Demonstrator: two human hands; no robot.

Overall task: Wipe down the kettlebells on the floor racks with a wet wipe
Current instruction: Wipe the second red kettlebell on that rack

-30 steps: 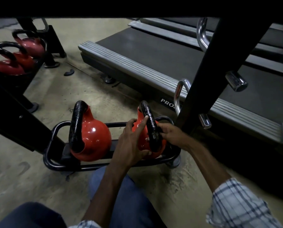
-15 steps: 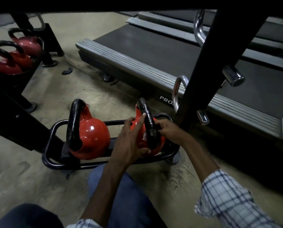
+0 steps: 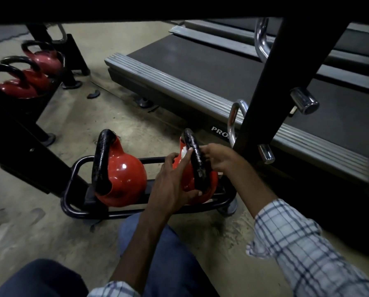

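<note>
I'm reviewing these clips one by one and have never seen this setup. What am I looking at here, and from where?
There is one view, from a camera worn on a person's head, looking down at their own bare hands; no machine is involved. The person crouches over a low floor rack holding two red kettlebells. The left hand presses what looks like a white wipe against the right kettlebell, and the right hand is at its black handle. The left kettlebell is untouched. More kettlebells sit far left, and a treadmill lies behind.

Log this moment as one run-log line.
step: wiping right kettlebell | left hand: on body, wipe | right hand: at handle | left kettlebell: untouched
</note>
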